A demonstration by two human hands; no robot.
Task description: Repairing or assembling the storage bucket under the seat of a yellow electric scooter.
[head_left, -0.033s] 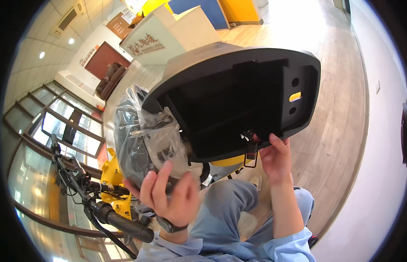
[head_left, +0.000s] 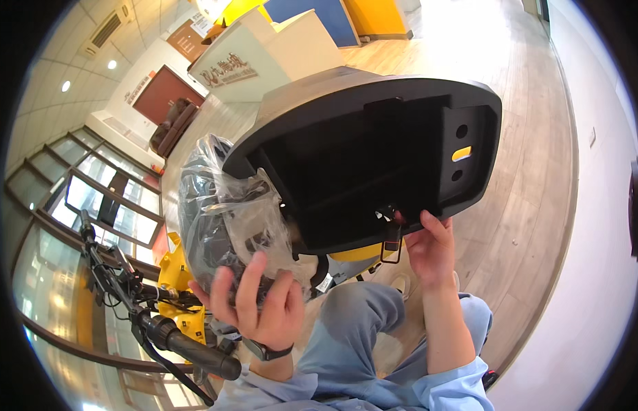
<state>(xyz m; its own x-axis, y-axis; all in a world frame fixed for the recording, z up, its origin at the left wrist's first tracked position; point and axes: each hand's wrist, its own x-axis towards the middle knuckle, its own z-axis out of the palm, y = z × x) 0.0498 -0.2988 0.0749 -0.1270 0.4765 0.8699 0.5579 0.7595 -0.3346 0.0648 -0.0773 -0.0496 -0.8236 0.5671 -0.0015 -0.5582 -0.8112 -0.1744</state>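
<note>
Seat (head_left: 374, 144), raised and black, is propped by the right hand (head_left: 428, 250) gripping its lower edge; left of it, the left hand (head_left: 261, 308) clasps a plastic-wrapped helmet (head_left: 223, 219). Best keep the seat steady.

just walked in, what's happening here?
A person stands over a yellow scooter with its black seat raised, underside showing. The left hand grips a dark item wrapped in clear plastic beside the seat. The right hand touches the seat's lower edge by a small latch loop. A handlebar grip lies lower left.
</note>
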